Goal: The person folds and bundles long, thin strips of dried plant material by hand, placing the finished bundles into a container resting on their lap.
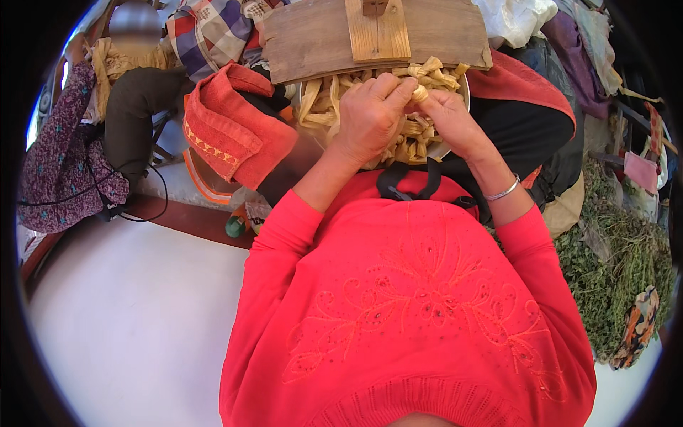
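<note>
My left hand (373,115) and my right hand (452,121) meet over a round basin (467,96), pinching one knotted tan strip (420,94) between their fingertips. The strip is pale, flat and pliable; its exact material I cannot tell. Several similar knotted strips (415,140) fill the basin beneath my hands. Longer, looser strips (319,101) lie at its left side. A wooden board (309,45) with a wooden crosspiece (380,37) covers the far part of the basin. My fingers hide part of the knot.
Red cloth (240,125) drapes over my left knee. Another person (69,155) sits at the left, beside a checked cloth (211,29). A white plastic sack (515,18) stands beyond the board. Dried green plants (613,267) are heaped at right. An orange-rimmed container (205,181) sits near my left leg.
</note>
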### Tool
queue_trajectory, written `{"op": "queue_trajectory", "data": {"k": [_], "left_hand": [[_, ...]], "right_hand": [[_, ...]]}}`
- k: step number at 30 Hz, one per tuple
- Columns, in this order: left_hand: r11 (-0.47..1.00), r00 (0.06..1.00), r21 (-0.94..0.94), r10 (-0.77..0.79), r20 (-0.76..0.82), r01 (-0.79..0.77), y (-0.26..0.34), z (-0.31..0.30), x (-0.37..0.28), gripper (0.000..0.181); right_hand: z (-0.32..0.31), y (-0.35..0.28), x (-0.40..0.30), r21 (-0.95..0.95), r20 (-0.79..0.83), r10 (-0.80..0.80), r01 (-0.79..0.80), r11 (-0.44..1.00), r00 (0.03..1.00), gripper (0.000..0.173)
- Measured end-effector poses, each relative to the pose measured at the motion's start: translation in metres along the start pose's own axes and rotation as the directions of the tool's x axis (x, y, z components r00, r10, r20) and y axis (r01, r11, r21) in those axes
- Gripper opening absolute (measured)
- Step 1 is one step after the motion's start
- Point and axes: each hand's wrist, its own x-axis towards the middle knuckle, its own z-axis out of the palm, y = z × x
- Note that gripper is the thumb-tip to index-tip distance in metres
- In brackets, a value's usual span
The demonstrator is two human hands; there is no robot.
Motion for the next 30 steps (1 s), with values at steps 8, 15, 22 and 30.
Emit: {"op": "queue_trajectory", "data": {"k": [8, 15, 22, 30], "left_hand": [[0.993, 0.998, 0.097, -0.068, 0.006, 0.067, 0.005, 0.014, -0.002, 0.025], [0.995, 0.999, 0.102, -0.004, 0.039, 0.0, 0.0, 0.015, -0.011, 0.04], [0.906, 0.941, -0.289, -0.249, 0.228, 0.309, 0.021, -0.005, 0.0, 0.042], [0.514, 0.725, -0.513, -0.518, 0.454, 0.688, 0.003, 0.011, 0.016, 0.02]], "right_hand": [[-0.008, -0.013, 0.007, -0.128, -0.028, -0.067, 0.063, 0.99, 0.997, 0.034], [0.001, -0.004, 0.001, 0.672, 0.227, 0.046, -0.191, 0.716, 0.973, 0.023], [-0.008, -0.015, 0.004, 0.044, 0.023, -0.139, 0.138, 0.989, 0.99, 0.013], [0.01, -0.026, -0.005, -0.371, -0.233, -0.549, 0.448, 0.813, 0.803, 0.006]]}}
